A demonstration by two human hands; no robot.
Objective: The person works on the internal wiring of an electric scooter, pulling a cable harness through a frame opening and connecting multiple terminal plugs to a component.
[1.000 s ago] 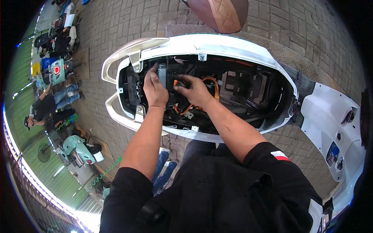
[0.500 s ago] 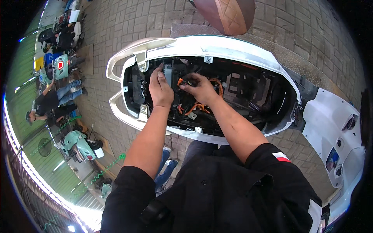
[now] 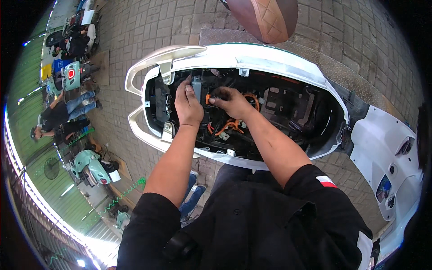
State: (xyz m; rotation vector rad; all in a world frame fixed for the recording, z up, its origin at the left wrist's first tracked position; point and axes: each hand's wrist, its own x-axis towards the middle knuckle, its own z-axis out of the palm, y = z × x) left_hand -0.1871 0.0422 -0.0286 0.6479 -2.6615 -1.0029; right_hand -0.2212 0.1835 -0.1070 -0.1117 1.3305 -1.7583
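An open white scooter body (image 3: 279, 60) lies before me, its dark inner bay showing wiring and parts. Toward the left of the bay sits a grey box-shaped module (image 3: 197, 87). My left hand (image 3: 188, 107) presses along the module's left side, its fingers together and partly hidden. Just right of the module, my right hand (image 3: 231, 103) pinches an orange connector (image 3: 208, 98) between thumb and fingers, close to the module's right side. Whether the connector touches the module I cannot tell. Orange cables (image 3: 230, 126) loop below and beside my right hand.
A cream grab rail (image 3: 135, 76) frames the body's left end. White front panel (image 3: 378, 153) stands at the right. A brown seat (image 3: 265, 20) lies beyond on the paving. Other scooters (image 3: 90, 165), people and a green coiled hose (image 3: 126, 192) are at the left.
The orange connector has turned from slanted to nearly upright beside the module, with my right fingers shifting around it. My left hand stays at the module.
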